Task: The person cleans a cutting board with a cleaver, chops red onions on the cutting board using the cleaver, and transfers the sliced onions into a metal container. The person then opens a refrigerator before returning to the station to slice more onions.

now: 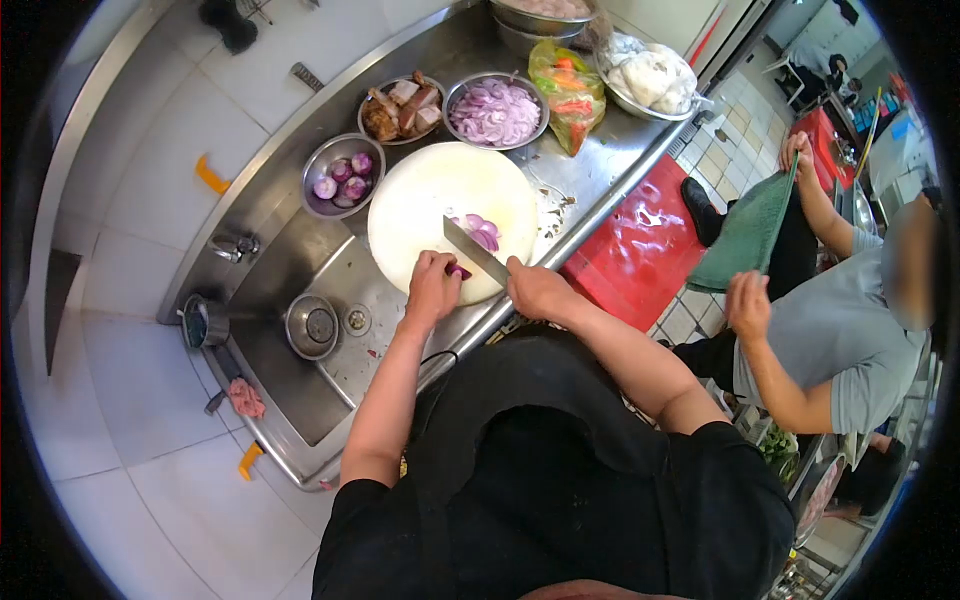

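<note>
My right hand is closed round the handle of a wide-bladed kitchen knife. The blade lies across a round white cutting board. My left hand presses a piece of red onion onto the board, close beside the blade. On the far side of the knife lies a small heap of sliced red onion. A bowl of onion slices stands behind the board. To its left is a bowl with several whole peeled red onions.
Chunks of cooked meat fill another metal bowl. A plastic bag of vegetables and a bowl with a white bag stand at the back right. The sink is left. A co-worker holds a green cloth at right.
</note>
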### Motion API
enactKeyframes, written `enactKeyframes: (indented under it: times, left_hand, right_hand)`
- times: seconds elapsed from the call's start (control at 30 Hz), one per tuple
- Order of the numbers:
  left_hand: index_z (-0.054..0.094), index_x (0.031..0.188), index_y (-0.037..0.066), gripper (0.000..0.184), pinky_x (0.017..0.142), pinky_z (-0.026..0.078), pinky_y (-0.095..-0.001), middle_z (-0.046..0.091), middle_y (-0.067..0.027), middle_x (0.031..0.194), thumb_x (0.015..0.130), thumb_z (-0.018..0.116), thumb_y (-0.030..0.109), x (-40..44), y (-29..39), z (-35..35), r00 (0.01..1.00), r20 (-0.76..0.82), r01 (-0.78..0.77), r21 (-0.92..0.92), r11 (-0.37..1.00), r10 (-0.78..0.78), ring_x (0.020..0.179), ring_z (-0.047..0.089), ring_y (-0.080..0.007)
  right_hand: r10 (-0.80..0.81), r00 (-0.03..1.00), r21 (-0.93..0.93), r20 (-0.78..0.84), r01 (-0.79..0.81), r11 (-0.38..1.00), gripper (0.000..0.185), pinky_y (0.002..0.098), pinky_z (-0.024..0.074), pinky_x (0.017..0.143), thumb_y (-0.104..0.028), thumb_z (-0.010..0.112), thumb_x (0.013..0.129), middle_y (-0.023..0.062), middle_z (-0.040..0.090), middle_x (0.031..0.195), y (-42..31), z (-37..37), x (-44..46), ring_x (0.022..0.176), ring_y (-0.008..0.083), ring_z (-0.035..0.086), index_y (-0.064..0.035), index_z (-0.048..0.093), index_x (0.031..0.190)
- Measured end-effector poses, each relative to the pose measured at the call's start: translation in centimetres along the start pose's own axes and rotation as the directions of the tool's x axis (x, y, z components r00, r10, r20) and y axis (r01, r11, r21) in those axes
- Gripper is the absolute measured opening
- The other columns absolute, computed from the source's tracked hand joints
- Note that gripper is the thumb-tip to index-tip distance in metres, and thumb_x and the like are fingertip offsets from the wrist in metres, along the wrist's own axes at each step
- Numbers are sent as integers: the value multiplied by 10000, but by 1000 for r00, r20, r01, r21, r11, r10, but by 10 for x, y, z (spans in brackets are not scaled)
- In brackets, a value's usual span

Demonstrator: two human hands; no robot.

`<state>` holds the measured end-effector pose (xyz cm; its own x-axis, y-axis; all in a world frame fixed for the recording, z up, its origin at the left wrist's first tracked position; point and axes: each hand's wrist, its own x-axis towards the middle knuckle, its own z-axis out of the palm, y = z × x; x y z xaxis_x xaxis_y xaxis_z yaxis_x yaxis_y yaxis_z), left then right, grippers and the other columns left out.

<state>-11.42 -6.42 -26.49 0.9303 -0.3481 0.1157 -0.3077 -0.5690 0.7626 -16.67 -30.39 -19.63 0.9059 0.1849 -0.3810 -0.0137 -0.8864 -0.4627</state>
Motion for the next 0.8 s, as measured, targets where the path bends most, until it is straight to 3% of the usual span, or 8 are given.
enactKeyframes:
  times: [0.1,0.17,0.23,0.3,0.43,0.47,0.53,0.8]
  left_hand:
    - [696,1032,-4,210,912,548,-453,655,-205,1161,900,776,138,7,3,-6,995,-93,50,171,984,-35,1032,662,-381]
    - [699,957,0,200,872,557,-455,677,-193,1102,897,787,168,15,-1,-3,927,-20,375,34,926,-375,971,681,-375]
    - [708,985,12,185,844,565,-463,688,-178,1065,907,784,161,7,-7,7,934,-93,344,-36,938,-346,910,693,-369]
    - [715,1010,-12,200,783,583,-401,697,-166,1070,922,797,149,1,-7,12,944,-173,270,-84,959,-281,915,735,-285]
    - [704,1080,-26,193,850,606,-395,689,-160,1101,914,777,41,-5,-12,13,971,-134,146,-318,937,-197,956,737,-283]
    - [704,1080,-26,193,850,606,-395,689,-160,1101,914,777,41,-6,-17,13,971,-129,153,-318,936,-203,956,737,-283]
    - [694,1097,-28,215,884,613,-391,682,-162,1100,905,780,14,-3,-11,4,990,-115,67,-77,995,-76,967,743,-299]
    - [682,1075,-30,219,860,594,-383,679,-164,1076,893,797,14,-2,-3,3,990,-86,103,-70,992,-109,934,729,-291]
  right_hand:
    - [-18,1000,15,0,18,1000,240,620,565,830,-172,472,1052,321,736,937,-8,-5,-11,919,512,732,29,507,1180]
    - [-17,1000,20,-18,17,1000,249,627,558,817,-184,466,1057,323,727,914,-12,-8,-16,897,516,727,28,505,1182]
    - [-45,999,21,-21,45,999,242,633,552,804,-184,461,1059,329,721,910,-6,1,-16,888,517,725,26,510,1169]
    - [-107,991,21,-85,109,994,232,664,531,730,-210,522,1065,320,692,787,-1,13,-16,766,535,693,-3,495,1166]
    - [-143,985,-32,-100,141,990,210,618,569,695,-136,486,1030,296,719,800,-5,11,-25,755,498,726,32,520,1151]
    - [-140,986,-28,-94,138,990,210,618,569,695,-136,486,1030,296,719,800,-9,7,-29,755,498,726,32,520,1151]
    - [-186,977,-68,-101,180,981,203,593,574,653,-117,507,1004,282,717,779,-15,-4,-36,733,474,733,31,521,1142]
    - [-175,985,-8,-3,175,984,223,583,572,731,-65,508,973,297,727,869,-8,0,-29,855,473,740,57,516,1159]
